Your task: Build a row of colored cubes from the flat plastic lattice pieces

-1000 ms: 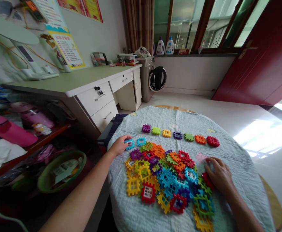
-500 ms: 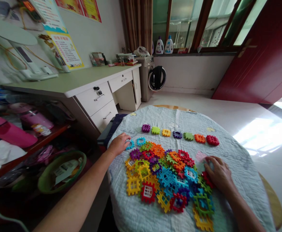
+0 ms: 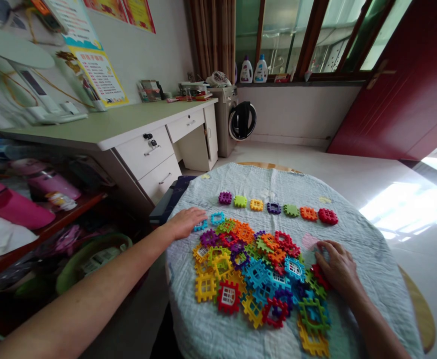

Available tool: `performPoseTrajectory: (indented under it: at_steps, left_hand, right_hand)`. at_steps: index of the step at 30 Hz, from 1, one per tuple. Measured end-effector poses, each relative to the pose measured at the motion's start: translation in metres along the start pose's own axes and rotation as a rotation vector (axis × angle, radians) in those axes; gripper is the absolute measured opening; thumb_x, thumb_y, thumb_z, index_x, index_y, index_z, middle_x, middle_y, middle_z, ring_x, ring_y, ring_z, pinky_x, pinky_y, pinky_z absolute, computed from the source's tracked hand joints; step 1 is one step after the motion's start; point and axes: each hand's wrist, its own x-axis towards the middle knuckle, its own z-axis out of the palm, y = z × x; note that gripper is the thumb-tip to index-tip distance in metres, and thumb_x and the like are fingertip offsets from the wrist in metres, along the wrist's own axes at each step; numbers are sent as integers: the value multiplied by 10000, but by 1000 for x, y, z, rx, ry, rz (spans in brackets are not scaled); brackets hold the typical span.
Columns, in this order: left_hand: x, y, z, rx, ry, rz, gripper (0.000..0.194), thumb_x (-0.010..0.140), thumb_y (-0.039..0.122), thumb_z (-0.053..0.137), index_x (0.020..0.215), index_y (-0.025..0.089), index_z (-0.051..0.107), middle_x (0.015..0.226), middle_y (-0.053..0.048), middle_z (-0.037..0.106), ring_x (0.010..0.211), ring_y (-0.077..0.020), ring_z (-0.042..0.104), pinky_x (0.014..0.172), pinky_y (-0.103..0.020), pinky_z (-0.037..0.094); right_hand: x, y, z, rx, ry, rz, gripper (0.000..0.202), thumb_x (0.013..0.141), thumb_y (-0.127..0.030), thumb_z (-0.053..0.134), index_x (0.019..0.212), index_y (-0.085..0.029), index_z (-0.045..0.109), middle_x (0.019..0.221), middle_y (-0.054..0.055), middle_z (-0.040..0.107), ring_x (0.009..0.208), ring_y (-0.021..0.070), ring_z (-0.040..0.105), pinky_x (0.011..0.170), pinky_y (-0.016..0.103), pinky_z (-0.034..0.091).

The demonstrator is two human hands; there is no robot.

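Note:
My left hand [image 3: 188, 223] is at the far left of the table, its fingers closed over a blue building block [image 3: 200, 226] with a white window grid. Right beside that block lies a blue square frame block [image 3: 217, 218]. My right hand [image 3: 337, 264] rests on the cloth at the right side of the block pile, thumb and fingers apart. Under its thumb side is a red block [image 3: 321, 277], partly hidden. A heap of notched blocks [image 3: 256, 271] in several colours spreads between my hands. Behind it runs a row of single blocks, from a purple one [image 3: 225, 198] to a red one [image 3: 328, 216].
A light blue cloth [image 3: 364, 279] covers the round table. To the left stand a desk with drawers [image 3: 158, 154], a shelf with pink bottles [image 3: 12, 204] and a green basket [image 3: 91, 259]. A washing machine [image 3: 226, 119] with its door open is at the back.
My left hand has shifted slightly and lies flatter over the blue block, whose white grid now shows. My right hand stays in place.

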Motion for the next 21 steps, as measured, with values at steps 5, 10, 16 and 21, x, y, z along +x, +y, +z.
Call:
performPoseTrajectory:
  at_steps: [5, 10, 16, 21]
  left_hand:
    - [4, 3, -7, -57, -28, 27, 607, 613, 45, 620, 1160, 305, 644, 1227, -33, 650, 1157, -254, 571, 1039, -344, 398]
    - [6, 9, -12, -7, -76, 26, 659, 560, 54, 629, 1168, 308, 630, 1204, -47, 633, 1089, -276, 585, 969, -354, 428]
    - [16, 9, -20, -60, -51, -6, 460, 549, 155, 669, 1002, 231, 638, 1052, -48, 661, 1000, -257, 606, 899, -313, 450]
    - [39, 25, -18, -117, 58, -120, 404, 658, 347, 660, 1037, 209, 629, 952, -35, 682, 857, -221, 634, 785, -289, 469]
  right_hand:
    - [0, -3, -2, 6, 10, 5, 386, 856, -437, 417, 1029, -218, 685, 1171, 112, 648, 1026, 287, 596, 858, 436, 480]
    - [0, -1, 0, -1, 5, 2, 384, 862, -440, 414, 1033, -223, 681, 1180, 104, 645, 1037, 283, 595, 874, 437, 471]
    - [0, 1, 2, 6, 8, 12, 397, 866, -444, 407, 1043, -218, 681, 1181, 106, 646, 1047, 291, 587, 871, 450, 471]
    - [0, 0, 2, 3, 12, 9, 369, 859, -430, 431, 1038, -227, 682, 1174, 101, 648, 1039, 286, 588, 879, 449, 469]
